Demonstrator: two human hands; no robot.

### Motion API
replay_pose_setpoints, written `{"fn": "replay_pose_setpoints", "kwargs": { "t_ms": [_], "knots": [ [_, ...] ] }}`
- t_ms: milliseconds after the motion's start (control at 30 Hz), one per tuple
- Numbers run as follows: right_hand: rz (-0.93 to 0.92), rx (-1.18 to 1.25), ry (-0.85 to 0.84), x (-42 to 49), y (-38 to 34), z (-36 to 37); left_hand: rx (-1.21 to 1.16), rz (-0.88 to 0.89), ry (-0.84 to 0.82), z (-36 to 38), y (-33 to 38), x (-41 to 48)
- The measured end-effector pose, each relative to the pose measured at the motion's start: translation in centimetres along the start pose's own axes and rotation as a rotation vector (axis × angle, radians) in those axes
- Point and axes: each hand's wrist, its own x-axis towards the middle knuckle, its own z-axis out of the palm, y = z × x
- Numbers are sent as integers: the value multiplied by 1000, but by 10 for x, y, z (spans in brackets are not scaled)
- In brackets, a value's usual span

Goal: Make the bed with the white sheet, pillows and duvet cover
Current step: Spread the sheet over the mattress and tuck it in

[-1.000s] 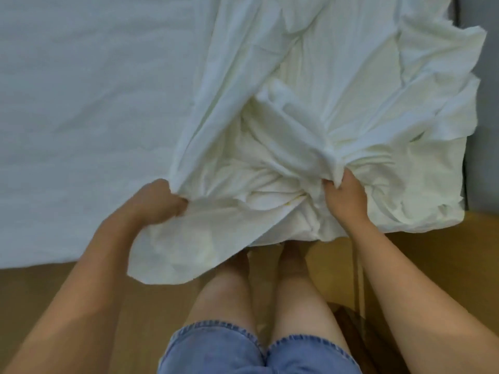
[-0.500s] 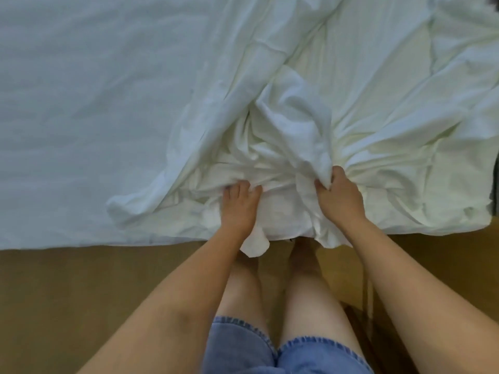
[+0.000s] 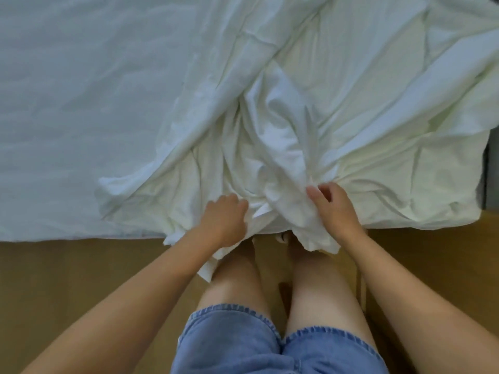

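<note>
Bed [image 3: 81,103] edge — both hands lower on sheet [image 3: 351,117]

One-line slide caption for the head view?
Both hands, left and right, gather the bunched white sheet at the bed's edge.

We stood in a home bedroom: a bed [image 3: 81,103] with rumpled white sheet [image 3: 351,117] over wooden floor [image 3: 67,279].
</note>
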Motion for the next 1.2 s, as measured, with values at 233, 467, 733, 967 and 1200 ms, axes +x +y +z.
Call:
{"fn": "replay_pose_setpoints", "kwargs": {
  "t_ms": [233,467,733,967,1200],
  "knots": [
    [613,897,34,61,13,-33,-872,-71,265,5,110,61],
    [397,1251,-22,75,37,-127,-960,-57,564,-18,188,71],
    [641,1309,599,-6,156,-263,-364,-91,12,-15,298,95],
    [626,1311,501,-11,166,-245,-905,-229,278,-21,320,120],
    [458,1480,285,-16,144,-200,-866,-369,429,-29,271,101]
  ]
}}
